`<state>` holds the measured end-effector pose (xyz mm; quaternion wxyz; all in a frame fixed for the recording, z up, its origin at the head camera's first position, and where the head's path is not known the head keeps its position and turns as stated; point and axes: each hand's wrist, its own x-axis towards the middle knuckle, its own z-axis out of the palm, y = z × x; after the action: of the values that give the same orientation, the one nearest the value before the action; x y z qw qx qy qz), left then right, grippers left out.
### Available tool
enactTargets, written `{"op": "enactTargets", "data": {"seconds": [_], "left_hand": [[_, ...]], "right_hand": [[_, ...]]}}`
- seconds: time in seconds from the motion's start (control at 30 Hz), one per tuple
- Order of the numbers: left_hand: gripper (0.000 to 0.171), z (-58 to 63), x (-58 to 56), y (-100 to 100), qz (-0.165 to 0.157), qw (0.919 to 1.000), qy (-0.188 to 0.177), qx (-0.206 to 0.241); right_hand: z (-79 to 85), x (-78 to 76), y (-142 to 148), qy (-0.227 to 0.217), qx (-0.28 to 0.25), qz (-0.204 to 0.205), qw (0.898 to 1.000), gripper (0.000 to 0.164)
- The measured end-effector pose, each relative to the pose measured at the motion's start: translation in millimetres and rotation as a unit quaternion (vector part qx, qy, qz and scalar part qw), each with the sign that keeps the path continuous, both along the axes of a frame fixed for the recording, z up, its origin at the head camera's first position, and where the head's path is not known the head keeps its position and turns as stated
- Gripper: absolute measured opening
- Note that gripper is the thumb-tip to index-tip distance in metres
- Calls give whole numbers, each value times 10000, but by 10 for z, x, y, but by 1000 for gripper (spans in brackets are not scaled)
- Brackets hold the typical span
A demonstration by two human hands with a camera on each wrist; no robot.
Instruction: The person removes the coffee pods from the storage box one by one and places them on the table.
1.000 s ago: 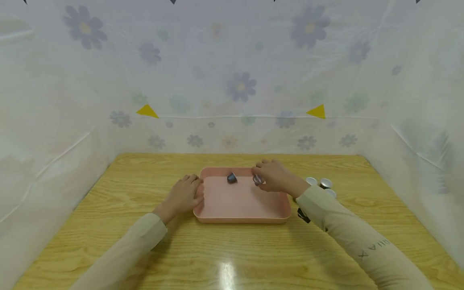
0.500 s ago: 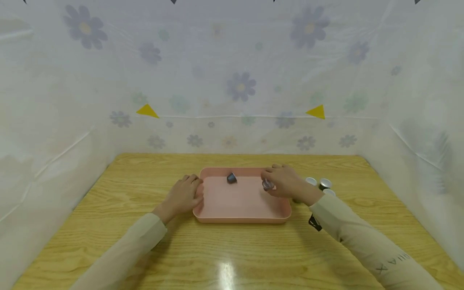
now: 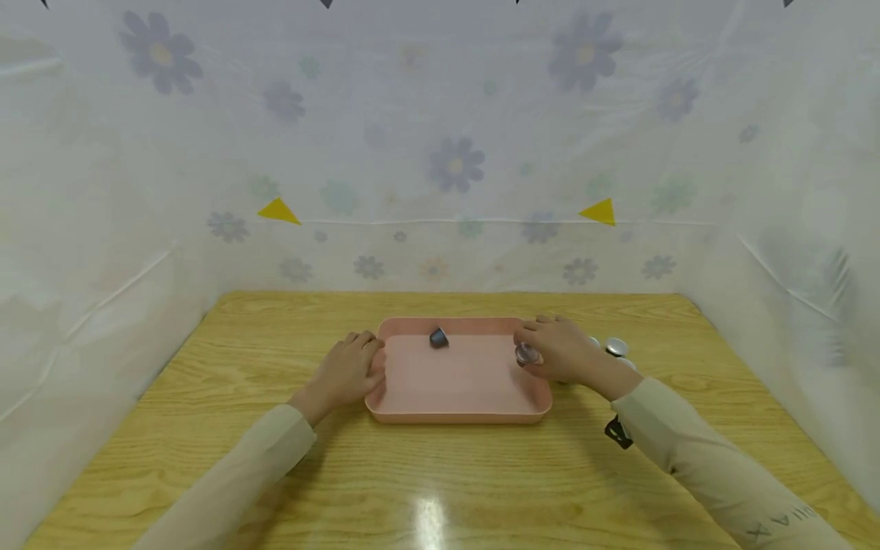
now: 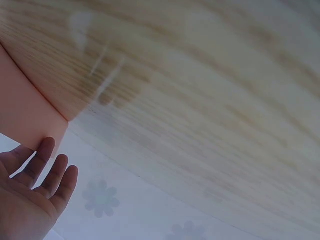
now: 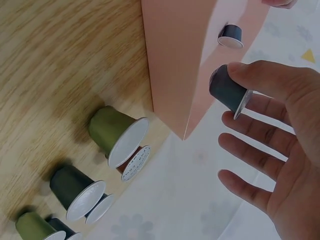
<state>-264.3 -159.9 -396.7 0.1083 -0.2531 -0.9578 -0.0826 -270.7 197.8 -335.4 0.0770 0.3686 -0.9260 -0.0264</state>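
In the head view my right hand is over the right end of a pink tray. It pinches a dark coffee capsule between thumb and forefinger; the right wrist view shows its silvery lid edge, with the other fingers spread. Another dark capsule lies tipped on its side inside the tray, toward the back. My left hand rests at the tray's left rim. Seen from the left wrist, its fingers are loosely bent and touch the tray's side; the thumb is out of that view.
Several more capsules stand lid up right of the tray, among them a green capsule and a dark green capsule. My right arm partly hides them in the head view. Flowered sheeting surrounds the wooden table behind and at the sides.
My right hand has moved right and slightly nearer with the capsule, from over the tray's back right part to its right edge. My left hand and the capsule in the tray stay put.
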Motion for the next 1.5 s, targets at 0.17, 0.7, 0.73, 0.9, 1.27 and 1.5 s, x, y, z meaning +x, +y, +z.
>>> {"op": "enactTargets", "data": {"seconds": [0.17,0.7,0.73,0.9,1.27,1.5], "left_hand": [[41,-2,-3,1,1,10000,8,-42],[42,10,5,-5,76,9998,-120,-103],[42,10,5,-6,78,9998,-115,-104],[41,15,10,-9,61,9999,-87,-87],[42,25,20,0,89,9998,-123,-97],[41,13,16,-4,77,9999,-76,-79]], "right_hand": [[19,50,81,157,-110,75,9998,26],[-21,196,362,533,-218,0,9983,30],[-30,204,381,581,-223,-1,9981,30],[-70,250,464,592,-272,-19,9979,32],[-148,332,526,429,24,-145,9990,33],[-216,385,544,266,-49,-127,9996,34]]}}
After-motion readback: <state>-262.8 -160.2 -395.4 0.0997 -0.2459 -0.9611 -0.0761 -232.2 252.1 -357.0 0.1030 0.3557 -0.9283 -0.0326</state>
